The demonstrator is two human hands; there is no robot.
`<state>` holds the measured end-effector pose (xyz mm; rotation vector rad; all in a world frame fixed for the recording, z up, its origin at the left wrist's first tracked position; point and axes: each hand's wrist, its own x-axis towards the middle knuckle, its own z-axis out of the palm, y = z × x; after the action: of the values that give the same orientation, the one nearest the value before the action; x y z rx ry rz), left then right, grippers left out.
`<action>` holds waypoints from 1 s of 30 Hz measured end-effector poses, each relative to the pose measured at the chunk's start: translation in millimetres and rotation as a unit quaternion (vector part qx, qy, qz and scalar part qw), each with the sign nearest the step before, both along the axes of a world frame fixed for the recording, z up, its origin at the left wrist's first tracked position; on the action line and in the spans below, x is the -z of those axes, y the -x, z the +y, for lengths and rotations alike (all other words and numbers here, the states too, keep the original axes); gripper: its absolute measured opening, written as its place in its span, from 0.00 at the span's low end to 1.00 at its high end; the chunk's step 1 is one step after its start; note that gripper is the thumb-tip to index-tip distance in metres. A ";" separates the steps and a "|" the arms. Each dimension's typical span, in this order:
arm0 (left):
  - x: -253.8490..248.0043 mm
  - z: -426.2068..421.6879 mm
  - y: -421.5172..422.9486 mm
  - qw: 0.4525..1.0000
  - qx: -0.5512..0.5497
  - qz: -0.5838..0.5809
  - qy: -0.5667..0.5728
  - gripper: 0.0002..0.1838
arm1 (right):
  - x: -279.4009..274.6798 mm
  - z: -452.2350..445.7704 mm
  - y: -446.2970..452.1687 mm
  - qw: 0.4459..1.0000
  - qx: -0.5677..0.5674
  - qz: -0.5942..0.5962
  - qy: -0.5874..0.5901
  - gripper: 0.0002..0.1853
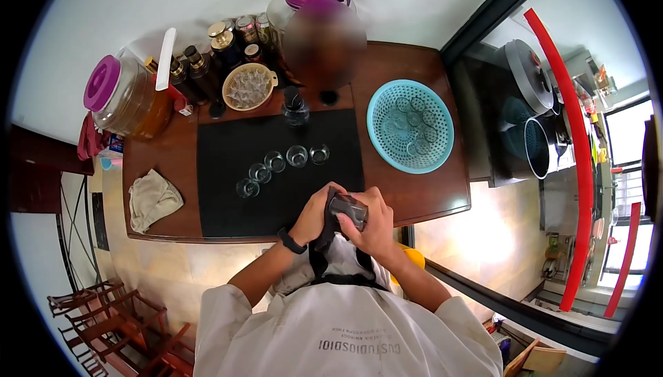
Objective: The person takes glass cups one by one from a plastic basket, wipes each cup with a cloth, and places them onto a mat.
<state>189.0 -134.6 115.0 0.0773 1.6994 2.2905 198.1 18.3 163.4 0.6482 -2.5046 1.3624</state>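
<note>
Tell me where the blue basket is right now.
In the head view, the blue basket stands on the right side of the wooden table, just right of the black mat, with clear glasses inside.

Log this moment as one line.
left hand: dark cloth | right hand: clear glass | black mat: five small glasses | blue basket: more glasses

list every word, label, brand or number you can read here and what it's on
"CUSTUDIOS", upside down in this view, on the pale shirt; the characters after it, perhaps "0101", are uncertain.
Smaller lines beside that print on the shirt: too small to read.
Cans at the back of the table: printed, but too small to read.
Small red-and-white box: marks too small to read.
</note>
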 end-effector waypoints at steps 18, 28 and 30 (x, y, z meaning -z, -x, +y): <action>-53.4 -14.4 -16.9 0.980 -0.001 0.194 0.036 0.18 | 12.6 1.2 -7.8 0.621 -0.036 -0.624 0.473 0.25; -52.4 -2.8 2.6 0.994 -0.084 0.012 -0.070 0.11 | 21.0 -15.6 -26.7 0.970 0.022 -0.072 0.232 0.19; -53.2 3.2 -7.3 0.990 -0.101 0.034 -0.092 0.13 | 24.6 -10.4 -22.3 0.977 0.027 -0.057 0.203 0.16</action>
<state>196.3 -131.3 168.2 0.0216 1.5892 2.6184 220.4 7.9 138.9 0.4215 -2.1992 1.8616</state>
